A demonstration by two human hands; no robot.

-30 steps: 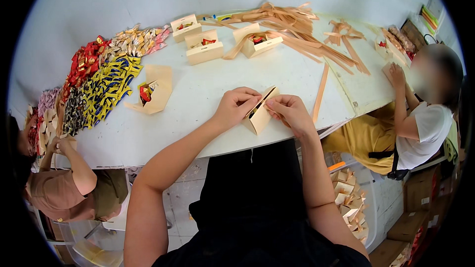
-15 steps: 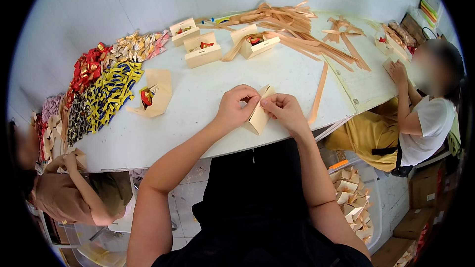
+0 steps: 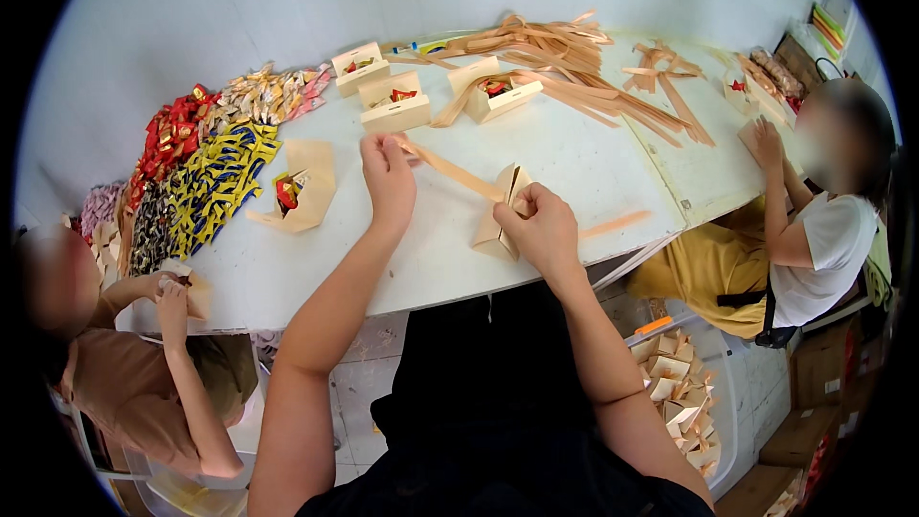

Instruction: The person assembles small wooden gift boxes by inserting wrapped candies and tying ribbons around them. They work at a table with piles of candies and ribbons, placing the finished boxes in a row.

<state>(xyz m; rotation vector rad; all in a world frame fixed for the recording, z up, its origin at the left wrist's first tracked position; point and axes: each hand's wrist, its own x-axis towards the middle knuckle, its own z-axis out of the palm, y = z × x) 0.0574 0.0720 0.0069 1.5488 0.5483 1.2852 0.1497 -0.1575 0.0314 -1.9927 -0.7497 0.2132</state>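
A small cream cardboard box (image 3: 496, 232) stands folded on the white table in front of me. Through its top runs a peach ribbon (image 3: 445, 168); one end stretches up to the left, while the other tail lies on the table to the right. My left hand (image 3: 389, 176), closed in a pinch, holds the left end of the ribbon away from the box. At the box's top right edge my right hand (image 3: 542, 228) is closed on the box, fingers pressed against it. Whether it also grips the ribbon is hidden.
Several open boxes (image 3: 394, 113) with wrapped sweets stand behind, another open box (image 3: 308, 193) to the left. Heaped sweets (image 3: 215, 168) cover the left side; loose ribbons (image 3: 546, 48) lie at the back. A bin of tied boxes (image 3: 675, 383) is below right. Co-workers sit on both sides.
My left hand has moved up and left from the box, drawing the ribbon through it. The ribbon's right tail has shortened. My right hand stays at the box.
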